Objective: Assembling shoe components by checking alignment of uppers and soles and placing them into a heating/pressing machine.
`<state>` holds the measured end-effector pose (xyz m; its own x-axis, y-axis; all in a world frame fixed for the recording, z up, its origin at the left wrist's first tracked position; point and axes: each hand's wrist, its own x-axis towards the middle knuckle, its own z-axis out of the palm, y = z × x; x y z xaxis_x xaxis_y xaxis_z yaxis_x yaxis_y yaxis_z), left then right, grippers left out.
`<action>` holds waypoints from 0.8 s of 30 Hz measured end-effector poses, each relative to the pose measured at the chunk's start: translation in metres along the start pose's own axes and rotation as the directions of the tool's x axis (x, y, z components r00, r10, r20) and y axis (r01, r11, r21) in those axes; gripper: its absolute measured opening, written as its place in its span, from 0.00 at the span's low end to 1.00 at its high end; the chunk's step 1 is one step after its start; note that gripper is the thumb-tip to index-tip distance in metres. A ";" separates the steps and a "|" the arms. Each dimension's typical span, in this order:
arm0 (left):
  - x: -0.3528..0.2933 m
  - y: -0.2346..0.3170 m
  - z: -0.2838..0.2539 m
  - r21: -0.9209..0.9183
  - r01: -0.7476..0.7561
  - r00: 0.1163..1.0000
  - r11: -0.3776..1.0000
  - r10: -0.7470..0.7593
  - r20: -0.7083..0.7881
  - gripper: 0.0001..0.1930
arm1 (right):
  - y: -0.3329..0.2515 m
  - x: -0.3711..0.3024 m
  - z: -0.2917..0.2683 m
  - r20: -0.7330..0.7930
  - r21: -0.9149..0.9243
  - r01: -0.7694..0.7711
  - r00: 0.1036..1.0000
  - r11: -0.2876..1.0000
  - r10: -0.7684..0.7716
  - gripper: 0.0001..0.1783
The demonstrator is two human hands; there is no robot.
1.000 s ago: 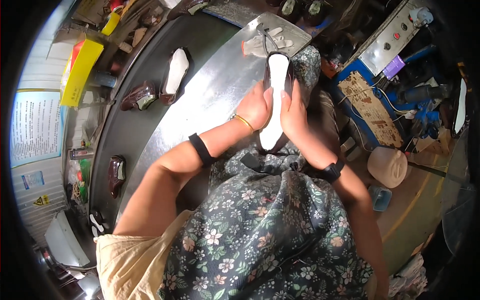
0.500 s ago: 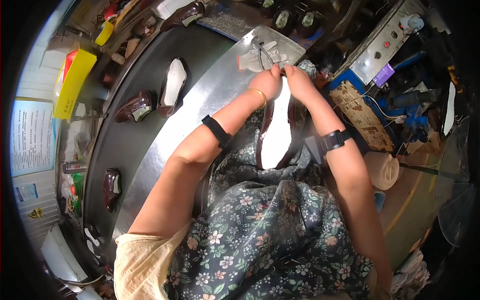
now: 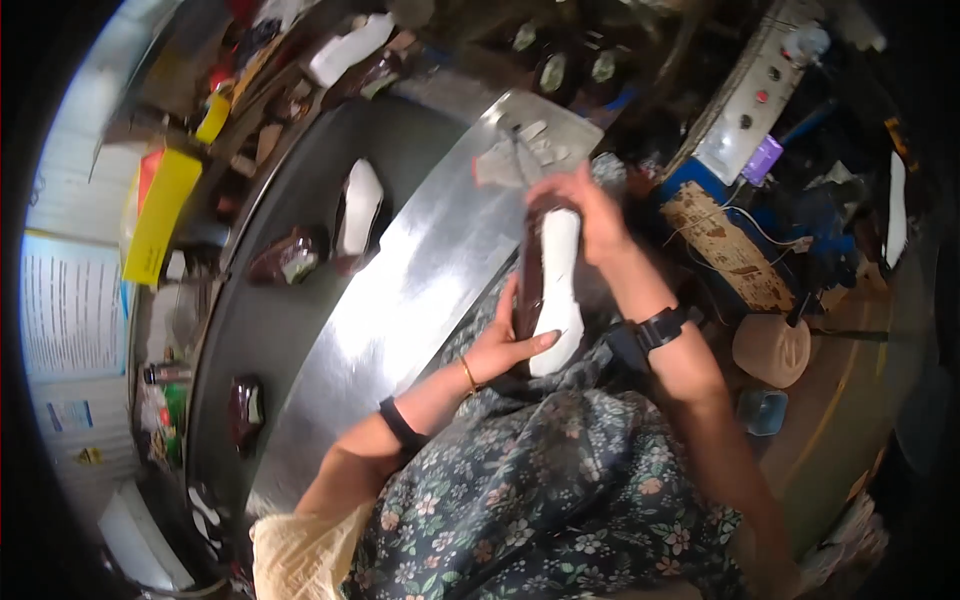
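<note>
A worker cradles a glossy brown shoe just to the right of the steel worktop. The left hand grips the near end, thumb across the white sole; the right hand cups the far end, though from where I stand blur hides whether it has closed. Steady handling appears to call for a firm lower hold, light upper fingers and a flat thumb that spares the white surface. A pale glove lies on the worktop's far end; other shoes rest left of it.
</note>
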<state>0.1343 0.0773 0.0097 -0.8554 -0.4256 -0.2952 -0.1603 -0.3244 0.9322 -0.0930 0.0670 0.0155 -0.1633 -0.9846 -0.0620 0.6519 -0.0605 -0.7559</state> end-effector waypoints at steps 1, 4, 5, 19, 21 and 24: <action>0.007 -0.001 0.000 -0.023 -0.096 0.995 0.995 0.096 0.021 0.54 | -0.002 0.004 0.001 0.125 0.114 0.018 0.992 0.993 -0.033 0.38; 0.018 -0.013 -0.012 -0.274 -0.024 0.998 0.961 0.005 -0.070 0.52 | -0.028 0.016 0.001 0.018 -0.250 0.107 0.994 0.962 -0.106 0.33; 0.016 0.001 -0.012 -0.431 0.024 0.990 0.902 -0.082 -0.117 0.49 | -0.046 0.015 -0.006 -0.107 -0.480 0.133 0.972 0.867 -0.208 0.31; -0.011 -0.027 -0.064 0.969 -0.082 0.899 0.233 0.436 -0.029 0.43 | -0.354 -0.265 -0.174 -0.213 -0.369 -0.924 0.190 -0.101 -0.958 0.39; 0.000 -0.016 -0.049 0.773 -0.232 0.858 0.591 0.498 -0.123 0.34 | -0.338 -0.263 -0.160 -0.146 -0.455 -0.883 0.207 -0.120 -0.967 0.38; 0.027 0.015 -0.012 0.222 -0.205 0.947 0.953 0.251 -0.201 0.20 | -0.286 -0.239 -0.120 -0.043 -0.684 -0.719 0.210 -0.124 -0.977 0.35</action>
<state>0.1151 0.0508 0.0138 -0.7512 -0.6543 -0.0876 -0.0865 -0.0340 0.9957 -0.3292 0.3397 0.1676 -0.7030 -0.1409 0.6971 -0.4705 0.8272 -0.3073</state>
